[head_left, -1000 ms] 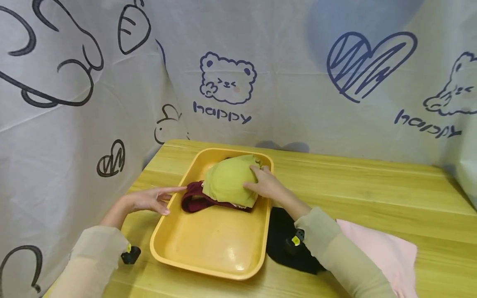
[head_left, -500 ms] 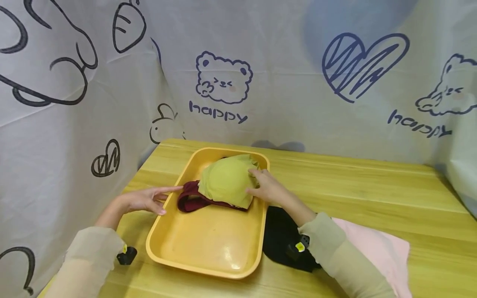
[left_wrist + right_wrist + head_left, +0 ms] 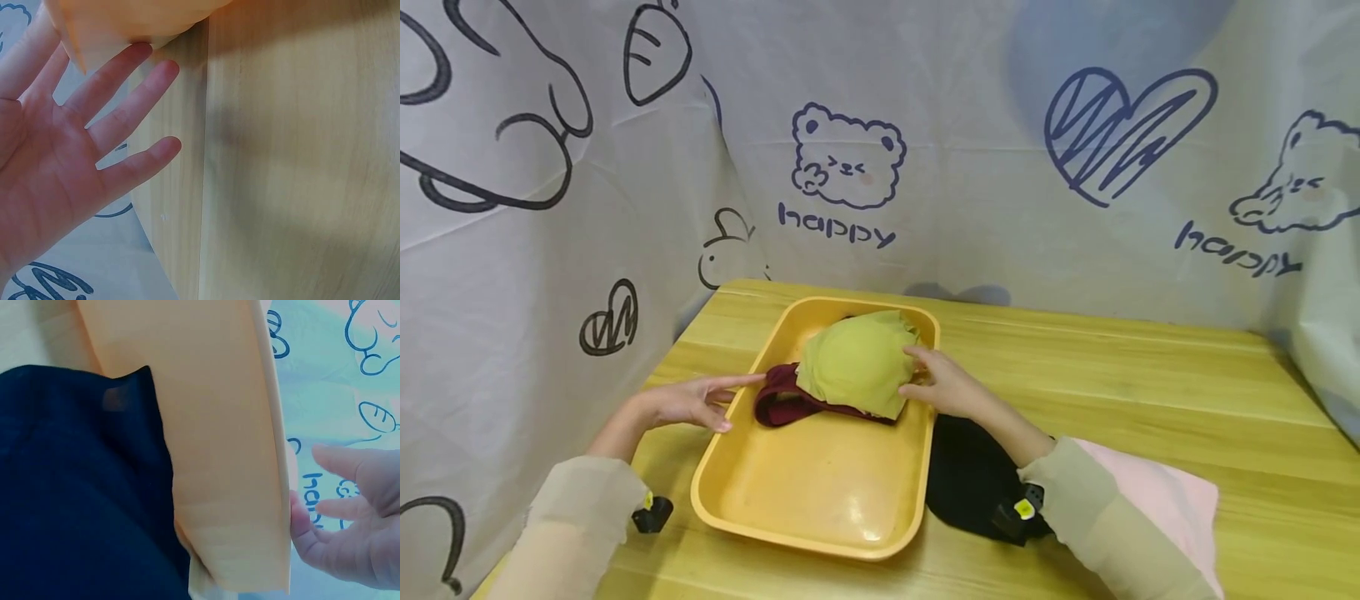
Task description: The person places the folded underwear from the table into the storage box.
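Note:
A yellow-green domed cloth piece with a gathered edge (image 3: 853,362) lies on a dark red cloth item with a looped band (image 3: 780,407), toward the far end of a yellow-orange tray (image 3: 820,533). My right hand (image 3: 951,385) hovers over the tray's right rim beside the yellow-green piece. Its fingers are spread from the thumb with nothing between them in the right wrist view; whether the fingertips still brush the cloth I cannot tell. My left hand (image 3: 688,404) is at the tray's left rim, fingers extended; in the left wrist view fingertips (image 3: 142,50) touch or nearly touch the tray's side.
A black cloth (image 3: 973,479) lies right of the tray, against its side. Beyond it, partly under my right forearm, is a pink cloth (image 3: 1172,492). The wooden table (image 3: 1112,367) ends at a white hanging sheet with drawings (image 3: 977,183).
My right hand has drawn back slightly to the right, its fingers coming off the yellow-green piece. The left hand stays at the rim. The head view has shifted a little.

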`<state>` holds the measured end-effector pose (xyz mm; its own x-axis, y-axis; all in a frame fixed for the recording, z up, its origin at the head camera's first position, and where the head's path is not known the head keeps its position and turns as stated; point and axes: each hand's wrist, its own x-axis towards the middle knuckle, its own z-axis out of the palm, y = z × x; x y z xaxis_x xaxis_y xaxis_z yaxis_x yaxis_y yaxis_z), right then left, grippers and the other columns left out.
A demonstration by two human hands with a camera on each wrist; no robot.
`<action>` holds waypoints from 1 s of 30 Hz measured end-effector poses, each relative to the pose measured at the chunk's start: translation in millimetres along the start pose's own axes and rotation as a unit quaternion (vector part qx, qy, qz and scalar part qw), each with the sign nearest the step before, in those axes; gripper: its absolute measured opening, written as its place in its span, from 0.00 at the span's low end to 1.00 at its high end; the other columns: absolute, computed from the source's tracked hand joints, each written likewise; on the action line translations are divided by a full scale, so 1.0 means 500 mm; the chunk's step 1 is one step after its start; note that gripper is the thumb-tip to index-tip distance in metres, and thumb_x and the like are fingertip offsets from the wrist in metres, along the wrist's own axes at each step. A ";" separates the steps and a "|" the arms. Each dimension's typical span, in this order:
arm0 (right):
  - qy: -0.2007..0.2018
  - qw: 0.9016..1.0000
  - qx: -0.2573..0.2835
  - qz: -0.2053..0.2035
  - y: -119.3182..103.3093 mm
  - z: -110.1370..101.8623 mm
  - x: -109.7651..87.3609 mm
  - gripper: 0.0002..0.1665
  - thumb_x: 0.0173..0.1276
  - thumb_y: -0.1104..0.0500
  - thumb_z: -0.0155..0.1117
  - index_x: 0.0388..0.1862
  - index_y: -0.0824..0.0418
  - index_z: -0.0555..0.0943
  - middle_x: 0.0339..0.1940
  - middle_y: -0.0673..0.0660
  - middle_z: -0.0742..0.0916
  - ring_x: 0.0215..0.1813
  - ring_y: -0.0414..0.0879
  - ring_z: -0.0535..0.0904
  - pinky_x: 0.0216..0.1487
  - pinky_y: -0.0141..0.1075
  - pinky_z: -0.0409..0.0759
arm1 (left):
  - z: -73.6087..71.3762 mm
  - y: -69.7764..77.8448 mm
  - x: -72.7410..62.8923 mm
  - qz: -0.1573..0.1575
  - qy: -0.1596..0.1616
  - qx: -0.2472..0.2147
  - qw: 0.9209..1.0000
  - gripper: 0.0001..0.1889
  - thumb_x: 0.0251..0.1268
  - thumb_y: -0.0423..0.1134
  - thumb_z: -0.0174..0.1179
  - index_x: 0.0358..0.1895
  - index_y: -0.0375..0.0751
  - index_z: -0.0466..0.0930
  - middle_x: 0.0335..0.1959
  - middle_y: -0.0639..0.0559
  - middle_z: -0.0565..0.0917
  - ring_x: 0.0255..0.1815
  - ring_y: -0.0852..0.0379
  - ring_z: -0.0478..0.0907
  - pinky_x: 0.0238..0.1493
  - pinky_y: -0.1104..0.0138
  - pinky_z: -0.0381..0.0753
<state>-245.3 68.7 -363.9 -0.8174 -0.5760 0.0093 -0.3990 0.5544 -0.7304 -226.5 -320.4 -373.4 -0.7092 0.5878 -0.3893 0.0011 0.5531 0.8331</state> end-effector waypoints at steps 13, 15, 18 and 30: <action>-0.034 0.988 0.145 -0.030 0.034 -0.016 -0.039 0.37 0.67 0.61 0.56 0.69 0.70 0.53 0.54 0.75 0.70 0.40 0.54 0.79 0.43 0.49 0.78 | -0.004 0.003 0.002 -0.009 -0.004 -0.011 1.000 0.44 0.56 0.38 0.62 0.72 0.42 0.44 0.70 0.29 0.37 0.68 0.27 0.37 0.61 0.46 0.62; -0.042 0.985 0.167 -0.032 0.039 -0.019 -0.043 0.37 0.67 0.61 0.55 0.70 0.70 0.52 0.52 0.75 0.70 0.39 0.52 0.79 0.46 0.53 0.76 | -0.006 0.005 0.000 -0.007 -0.006 -0.010 1.000 0.44 0.56 0.37 0.62 0.72 0.41 0.44 0.70 0.28 0.37 0.68 0.27 0.37 0.60 0.47 0.62; -0.050 0.981 0.184 -0.029 0.049 -0.024 -0.051 0.38 0.68 0.60 0.55 0.71 0.68 0.50 0.53 0.75 0.70 0.42 0.53 0.79 0.49 0.54 0.74 | -0.007 0.009 -0.003 -0.003 -0.009 -0.011 1.000 0.44 0.56 0.37 0.62 0.72 0.40 0.43 0.70 0.28 0.36 0.68 0.27 0.37 0.60 0.47 0.63; -0.061 0.981 0.178 -0.036 0.079 -0.048 -0.096 0.39 0.67 0.60 0.56 0.71 0.66 0.50 0.51 0.73 0.73 0.48 0.67 0.75 0.48 0.45 0.76 | -0.002 0.001 0.000 -0.004 -0.009 -0.019 1.000 0.44 0.56 0.37 0.63 0.72 0.41 0.44 0.70 0.28 0.37 0.68 0.27 0.36 0.61 0.48 0.62</action>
<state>-231.8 132.6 -376.8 -0.7283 -0.6852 0.0038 -0.2654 0.2769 -0.9235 -227.4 -320.5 -372.5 -0.6959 0.5945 -0.4029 -0.0320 0.5348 0.8444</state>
